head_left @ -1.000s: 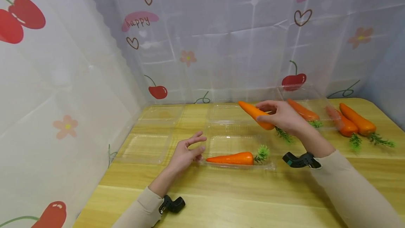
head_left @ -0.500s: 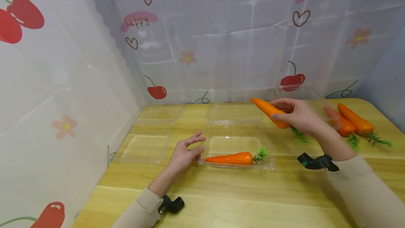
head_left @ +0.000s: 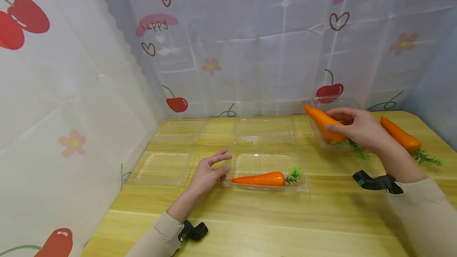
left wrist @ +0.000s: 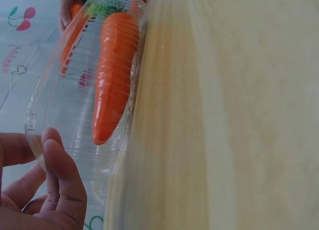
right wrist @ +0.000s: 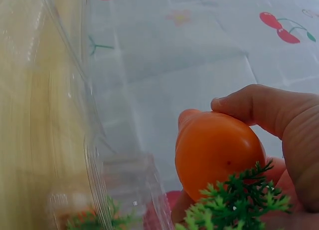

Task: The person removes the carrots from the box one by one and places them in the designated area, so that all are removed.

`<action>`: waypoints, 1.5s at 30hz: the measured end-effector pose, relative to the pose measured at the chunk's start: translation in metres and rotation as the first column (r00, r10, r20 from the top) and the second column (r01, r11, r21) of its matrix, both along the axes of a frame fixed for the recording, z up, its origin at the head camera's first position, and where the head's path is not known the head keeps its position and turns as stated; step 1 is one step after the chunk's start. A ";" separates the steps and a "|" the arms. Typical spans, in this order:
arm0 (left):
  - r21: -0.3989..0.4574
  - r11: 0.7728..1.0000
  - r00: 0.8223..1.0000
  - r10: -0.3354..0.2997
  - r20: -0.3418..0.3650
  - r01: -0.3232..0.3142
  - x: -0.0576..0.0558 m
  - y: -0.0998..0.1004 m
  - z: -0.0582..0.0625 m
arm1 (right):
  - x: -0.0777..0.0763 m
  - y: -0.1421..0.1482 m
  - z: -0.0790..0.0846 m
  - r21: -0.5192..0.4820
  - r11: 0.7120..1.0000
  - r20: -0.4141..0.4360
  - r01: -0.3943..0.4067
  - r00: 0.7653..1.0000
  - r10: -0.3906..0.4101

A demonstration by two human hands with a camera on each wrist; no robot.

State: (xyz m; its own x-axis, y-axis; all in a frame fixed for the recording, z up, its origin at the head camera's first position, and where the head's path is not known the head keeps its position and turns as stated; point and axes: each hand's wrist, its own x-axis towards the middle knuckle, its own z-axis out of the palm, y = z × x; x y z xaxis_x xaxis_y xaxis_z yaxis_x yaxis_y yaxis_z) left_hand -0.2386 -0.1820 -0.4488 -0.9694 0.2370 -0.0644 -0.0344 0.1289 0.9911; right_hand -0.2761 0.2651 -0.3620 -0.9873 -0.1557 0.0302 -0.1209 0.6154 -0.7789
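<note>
In the head view my right hand (head_left: 364, 130) holds an orange carrot (head_left: 321, 121) by its thick end, tip pointing up and left, green leaves hanging below. The right wrist view shows thumb and fingers around the blunt end of that carrot (right wrist: 219, 155). My left hand (head_left: 207, 174) pinches the left edge of a clear plastic container (head_left: 303, 187) between thumb and fingers. Inside that open container lies another carrot (head_left: 262, 179), leaves to the right. In the left wrist view, fingertips (left wrist: 52, 140) press the container's rim.
A second open clear container (head_left: 162, 167) lies to the left. Another clear container (head_left: 333, 100) stands at the back right, partly hidden behind the held carrot and right hand. One loose carrot (head_left: 401, 135) lies on the wooden table (head_left: 257, 225). A printed curtain (head_left: 257, 58) rises behind.
My right hand has carried its carrot to the right, over the back right container, and now covers things lying there. The left hand has stayed at the middle container's edge.
</note>
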 end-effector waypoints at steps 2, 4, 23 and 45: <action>-0.001 1.000 1.000 0.002 -0.001 -0.002 0.000 0.000 0.001 | 0.001 0.006 0.000 0.002 1.000 0.002 0.011 1.000 -0.011; -0.002 1.000 1.000 0.002 -0.004 -0.002 0.000 0.000 0.001 | 0.002 0.013 0.000 0.002 1.000 0.004 0.027 1.000 -0.027; 0.008 1.000 1.000 0.008 0.001 -0.008 0.001 0.001 0.001 | 0.001 0.085 -0.013 0.044 0.967 -0.104 0.252 0.964 -0.246; -0.010 1.000 1.000 0.014 -0.008 -0.015 0.000 0.002 0.000 | -0.002 0.170 -0.065 -0.099 0.906 -0.180 0.411 0.888 -0.422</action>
